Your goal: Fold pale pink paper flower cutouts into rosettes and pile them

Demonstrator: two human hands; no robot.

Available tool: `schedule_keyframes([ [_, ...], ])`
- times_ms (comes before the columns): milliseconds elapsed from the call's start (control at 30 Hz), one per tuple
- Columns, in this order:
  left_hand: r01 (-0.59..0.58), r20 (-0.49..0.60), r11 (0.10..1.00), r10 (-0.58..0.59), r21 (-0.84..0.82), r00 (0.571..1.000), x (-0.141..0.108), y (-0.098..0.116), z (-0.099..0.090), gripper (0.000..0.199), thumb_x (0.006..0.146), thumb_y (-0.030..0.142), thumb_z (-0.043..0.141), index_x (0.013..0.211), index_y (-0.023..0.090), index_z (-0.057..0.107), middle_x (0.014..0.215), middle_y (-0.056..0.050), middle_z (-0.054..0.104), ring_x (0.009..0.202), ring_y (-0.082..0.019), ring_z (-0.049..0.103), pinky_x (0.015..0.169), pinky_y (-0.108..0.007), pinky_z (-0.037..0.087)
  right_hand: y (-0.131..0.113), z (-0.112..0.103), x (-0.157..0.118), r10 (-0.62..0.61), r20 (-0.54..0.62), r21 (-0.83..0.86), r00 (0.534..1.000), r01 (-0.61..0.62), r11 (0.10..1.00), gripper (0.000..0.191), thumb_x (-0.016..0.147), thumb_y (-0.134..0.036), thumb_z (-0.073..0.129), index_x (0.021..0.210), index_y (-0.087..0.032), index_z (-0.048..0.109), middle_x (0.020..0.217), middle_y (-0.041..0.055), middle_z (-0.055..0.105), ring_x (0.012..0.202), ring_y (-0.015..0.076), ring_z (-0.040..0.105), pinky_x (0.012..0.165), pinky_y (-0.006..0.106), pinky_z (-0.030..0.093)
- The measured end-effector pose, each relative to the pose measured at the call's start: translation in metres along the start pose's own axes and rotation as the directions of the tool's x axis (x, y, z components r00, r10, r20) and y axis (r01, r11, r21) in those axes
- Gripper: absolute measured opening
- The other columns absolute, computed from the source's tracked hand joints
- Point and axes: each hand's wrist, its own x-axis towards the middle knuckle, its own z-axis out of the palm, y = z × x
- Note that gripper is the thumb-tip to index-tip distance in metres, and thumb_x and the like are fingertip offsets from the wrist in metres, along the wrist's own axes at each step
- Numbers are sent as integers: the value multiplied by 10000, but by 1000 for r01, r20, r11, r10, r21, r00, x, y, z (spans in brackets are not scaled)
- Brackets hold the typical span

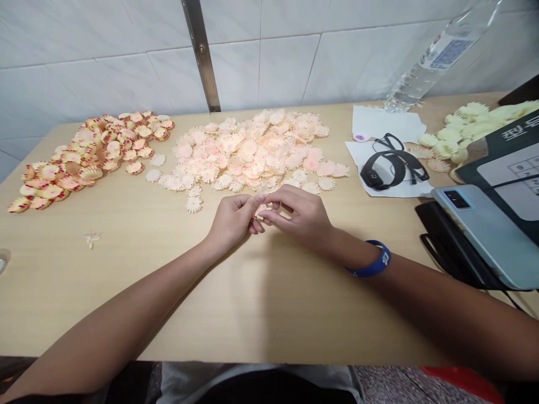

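Both hands meet above the middle of the wooden table. My left hand (233,219) is closed on a small pale petal piece (261,210) with pinkish edges, thumb on top. From the other side, my right hand (301,213) pinches the same piece between thumb and fingers; the fingers partly hide it. Just beyond the hands spreads a wide heap of pale pink, scalloped petal pieces (248,148). To the left lies a heap of thicker yellowish pieces with red edges (90,151). A few small scraps (92,238) rest on the table at the left.
At the right are white papers (357,151) with a black wristband (379,171) and glasses, a plastic bottle (438,56), pale green petal pieces (467,126), a dark calendar box (505,163) and a light blue phone (492,235). A tiled wall stands behind the table (210,314).
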Motion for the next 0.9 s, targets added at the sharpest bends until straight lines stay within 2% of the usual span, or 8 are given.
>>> schedule_keyframes([
  [267, 28, 33, 993, -25, -113, 999, 3, -3, -4, 545, 688, 624, 761, 782, 95, 673, 664, -62, 690, 601, -172, 697, 618, -274, 587, 2, 1, -3, 70, 30, -103, 997, -66, 992, 170, 923, -172, 551, 850, -206, 700, 768, 29, 617, 691, 140, 577, 625, 259, 450],
  [433, 97, 137, 978, -72, -186, 988, 6, 1, -8, 544, 634, 582, 822, 799, 89, 659, 635, -60, 692, 622, -181, 712, 636, -264, 586, 4, -1, 3, 234, 28, 119, 972, -236, 964, 143, 888, -136, 529, 793, -185, 624, 774, 21, 577, 692, 133, 536, 616, 265, 430],
  [500, 106, 161, 973, -73, -204, 984, 7, 1, -10, 533, 635, 564, 831, 800, 88, 657, 660, -73, 706, 624, -183, 711, 623, -263, 579, 7, -1, 4, 335, 125, 324, 934, -357, 876, 78, 886, -196, 550, 812, -187, 570, 729, -4, 529, 629, 117, 488, 557, 251, 400],
  [567, 99, 156, 969, -64, -227, 986, 8, 0, -10, 531, 639, 565, 828, 800, 89, 658, 689, -88, 719, 609, -178, 702, 596, -260, 568, 12, 0, 5, 405, 253, 522, 878, -477, 707, 116, 889, -298, 588, 864, -200, 531, 680, -35, 474, 547, 97, 424, 492, 233, 351],
  [633, 92, 141, 964, -58, -248, 988, 8, -2, -10, 523, 643, 564, 826, 797, 91, 662, 707, -98, 727, 586, -163, 685, 577, -256, 558, 17, 1, 5, 435, 338, 637, 834, -543, 547, 214, 876, -388, 632, 911, -216, 509, 654, -58, 433, 501, 85, 381, 464, 225, 313],
  [700, 92, 135, 960, -58, -263, 989, 9, -2, -10, 495, 653, 536, 831, 796, 90, 668, 718, -98, 729, 585, -147, 673, 594, -256, 559, 19, 0, 4, 433, 353, 676, 829, -546, 495, 251, 868, -428, 648, 922, -225, 510, 671, -56, 442, 495, 83, 379, 460, 227, 305],
  [767, 100, 142, 956, -63, -277, 988, 8, -2, -10, 454, 655, 476, 848, 825, 91, 677, 727, -86, 725, 618, -140, 677, 633, -254, 560, 18, 0, 4, 391, 311, 647, 866, -494, 580, 199, 879, -394, 633, 897, -220, 539, 727, -29, 493, 529, 91, 415, 481, 239, 337],
  [900, 111, 175, 954, -63, -277, 983, 7, -2, -10, 431, 613, 345, 891, 915, 109, 694, 763, -54, 716, 675, -129, 676, 667, -243, 543, 10, -1, 6, 241, 120, 444, 963, -269, 854, 121, 894, -234, 564, 785, -199, 604, 806, 25, 557, 742, 145, 531, 671, 299, 456],
])
